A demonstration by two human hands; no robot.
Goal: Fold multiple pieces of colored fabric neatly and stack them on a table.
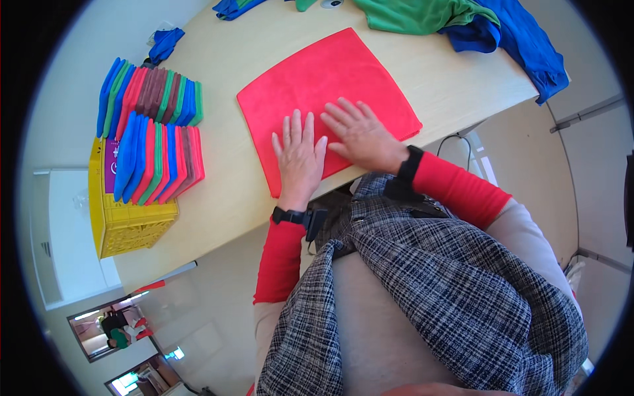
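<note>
A red cloth [323, 72] lies spread flat on the pale wooden table, its lower corner close to the table's near edge. My left hand [300, 158] rests palm down on the near part of the cloth, fingers stretched out. To its right, my right hand [363, 135] is also palm down over the cloth, with the fingers spread and slightly blurred. Neither hand holds anything. The two hands are close together but apart, with red cloth showing between the fingertips.
On the left, a yellow plastic crate [135, 228] stands with rows of folded blue, green, red and brown cloths [158, 155] at its top. Crumpled green cloth [416, 16] and blue cloth [528, 46] lie at the far right, the blue hanging over the table [218, 218] edge.
</note>
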